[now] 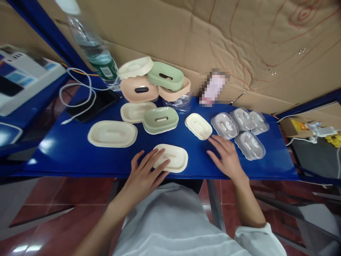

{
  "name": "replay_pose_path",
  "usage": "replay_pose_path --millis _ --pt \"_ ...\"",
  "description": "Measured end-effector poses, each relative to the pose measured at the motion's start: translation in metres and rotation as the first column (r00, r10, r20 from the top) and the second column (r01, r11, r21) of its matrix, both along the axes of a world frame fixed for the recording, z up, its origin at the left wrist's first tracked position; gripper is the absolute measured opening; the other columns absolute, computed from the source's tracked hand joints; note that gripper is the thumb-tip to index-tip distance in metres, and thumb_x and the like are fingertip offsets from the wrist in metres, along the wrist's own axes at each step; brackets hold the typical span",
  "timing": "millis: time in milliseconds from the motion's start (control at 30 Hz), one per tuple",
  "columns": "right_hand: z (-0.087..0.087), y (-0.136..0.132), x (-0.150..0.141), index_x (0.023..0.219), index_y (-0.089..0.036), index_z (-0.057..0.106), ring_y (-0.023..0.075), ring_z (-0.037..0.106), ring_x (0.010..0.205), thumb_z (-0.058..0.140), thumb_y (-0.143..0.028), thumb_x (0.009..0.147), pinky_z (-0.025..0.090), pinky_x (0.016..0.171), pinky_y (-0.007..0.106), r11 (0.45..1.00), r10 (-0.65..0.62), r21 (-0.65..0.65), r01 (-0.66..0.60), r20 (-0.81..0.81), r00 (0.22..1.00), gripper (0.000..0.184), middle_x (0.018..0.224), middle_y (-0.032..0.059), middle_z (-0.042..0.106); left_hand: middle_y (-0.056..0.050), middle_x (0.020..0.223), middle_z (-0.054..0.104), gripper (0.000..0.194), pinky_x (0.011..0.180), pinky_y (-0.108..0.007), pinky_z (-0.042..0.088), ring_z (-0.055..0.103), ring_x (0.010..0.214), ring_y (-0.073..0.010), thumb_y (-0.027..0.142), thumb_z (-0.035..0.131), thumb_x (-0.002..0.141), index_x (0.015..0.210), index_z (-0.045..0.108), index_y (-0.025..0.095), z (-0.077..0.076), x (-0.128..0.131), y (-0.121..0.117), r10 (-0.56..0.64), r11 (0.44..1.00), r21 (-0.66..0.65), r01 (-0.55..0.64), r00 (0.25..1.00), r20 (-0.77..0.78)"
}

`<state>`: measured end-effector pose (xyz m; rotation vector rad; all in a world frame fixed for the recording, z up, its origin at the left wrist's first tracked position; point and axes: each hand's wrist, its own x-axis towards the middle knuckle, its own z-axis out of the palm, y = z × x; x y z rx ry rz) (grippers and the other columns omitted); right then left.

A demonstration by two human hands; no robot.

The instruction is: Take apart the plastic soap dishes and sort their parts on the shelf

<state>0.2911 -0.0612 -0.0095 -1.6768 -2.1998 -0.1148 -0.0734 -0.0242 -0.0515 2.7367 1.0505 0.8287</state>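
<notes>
My left hand (146, 169) rests with spread fingers over the left part of a cream oval tray (177, 158) near the table's front edge. My right hand (225, 154) is open, its fingertips at the lower right edge of a smaller cream oval piece (198, 125). Just right of that hand are several clear plastic oval cases (226, 125) with round stickers. Beyond my left hand stand a green oval dish (161, 120) with a slot and a larger cream tray (113, 133). Another cream tray (133, 112) lies partly behind the green dish.
Peach dishes (130, 89), another green dish (157, 76) and a cream one (135, 67) are piled at the back. A water bottle (99, 58), a white cable (90, 83) and a dark phone (93, 105) are at back left. Cardboard (170, 32) walls the blue table's (66, 153) rear.
</notes>
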Motion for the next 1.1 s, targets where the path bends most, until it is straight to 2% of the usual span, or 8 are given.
replay_pose_path --millis 200,333,533,667,833,967,1033,1100 --pt "0.006 0.079 -0.059 0.155 -0.021 0.056 0.0303 0.059 0.144 0.053 -0.036 0.111 0.048 0.119 0.049 0.972 0.236 -0.033 -0.234 0.092 0.967 0.046 0.153 0.0135 0.065 -0.011 0.131 0.076 0.018 0.107 -0.051 0.047 0.071 0.115 -0.0288 0.026 0.07 0.104 0.121 0.069 0.023 -0.006 -0.022 0.001 0.023 0.999 -0.047 -0.022 1.0 0.013" --pt "0.01 0.114 -0.058 0.152 -0.015 0.059 0.0372 0.057 0.144 0.055 -0.043 0.11 0.046 0.119 0.056 0.99 0.142 -0.018 -0.141 0.14 0.98 0.051 0.155 0.0173 0.063 -0.009 0.119 0.077 0.014 0.094 -0.044 0.046 0.07 0.105 -0.0252 0.027 0.069 0.105 0.118 0.07 0.023 -0.01 -0.024 -0.003 0.062 0.992 -0.113 -0.056 0.997 0.048" --pt "-0.007 0.108 -0.041 0.144 -0.019 0.066 0.0369 0.069 0.127 0.061 -0.042 0.107 0.057 0.105 0.055 0.99 -0.021 -0.135 0.038 0.127 0.992 0.044 0.143 0.0163 0.071 -0.007 0.113 0.076 0.013 0.091 -0.041 0.045 0.069 0.101 -0.0237 0.027 0.071 0.103 0.116 0.07 0.023 -0.012 -0.019 -0.002 0.082 0.992 -0.105 -0.071 0.99 0.114" --pt "-0.016 0.096 -0.041 0.132 -0.025 0.075 0.0331 0.068 0.13 0.062 -0.035 0.106 0.059 0.106 0.052 0.981 0.085 -0.184 -0.066 0.098 0.992 0.03 0.149 0.0117 0.067 -0.008 0.113 0.075 0.013 0.093 -0.042 0.046 0.068 0.102 -0.0249 0.025 0.072 0.102 0.115 0.071 0.023 -0.013 -0.021 0.0 0.102 0.994 -0.063 -0.095 0.988 0.116" --pt "-0.008 0.095 -0.043 0.125 -0.027 0.076 0.033 0.067 0.133 0.062 -0.04 0.107 0.056 0.108 0.054 0.963 0.208 -0.181 -0.198 0.037 0.977 0.027 0.146 0.0112 0.069 -0.008 0.125 0.075 0.015 0.098 -0.046 0.046 0.068 0.109 -0.0268 0.022 0.07 0.103 0.117 0.07 0.025 -0.013 -0.038 0.003 0.17 0.985 -0.024 -0.169 0.983 0.074" --pt "0.002 0.114 -0.062 0.145 -0.027 0.066 0.0328 0.057 0.146 0.06 -0.047 0.108 0.048 0.119 0.054 0.969 0.245 -0.021 -0.245 -0.024 0.969 0.043 0.158 0.0119 0.061 -0.009 0.126 0.076 0.017 0.101 -0.05 0.046 0.069 0.112 -0.0296 0.019 0.07 0.101 0.117 0.069 0.025 -0.008 -0.047 0.006 0.278 0.957 0.062 -0.282 0.958 0.064" --pt "0.003 0.131 -0.079 0.156 -0.026 0.057 0.0313 0.053 0.151 0.06 -0.048 0.108 0.044 0.123 0.053 0.944 0.327 -0.034 -0.328 -0.029 0.945 0.053 0.162 0.0113 0.057 -0.011 0.129 0.075 0.02 0.105 -0.052 0.046 0.068 0.118 -0.0308 0.018 0.07 0.1 0.119 0.068 0.024 -0.004 -0.043 0.006 0.291 0.95 0.092 -0.298 0.953 0.08" --pt "0.003 0.147 -0.094 0.15 -0.026 0.063 0.029 0.059 0.145 0.06 -0.046 0.108 0.045 0.121 0.05 0.91 0.404 -0.083 -0.406 -0.038 0.914 0.046 0.153 0.0096 0.066 -0.013 0.132 0.073 0.021 0.109 -0.053 0.046 0.067 0.124 -0.031 0.018 0.069 0.101 0.121 0.068 0.023 -0.001 -0.035 0.005 0.247 0.963 0.084 -0.255 0.964 0.095"
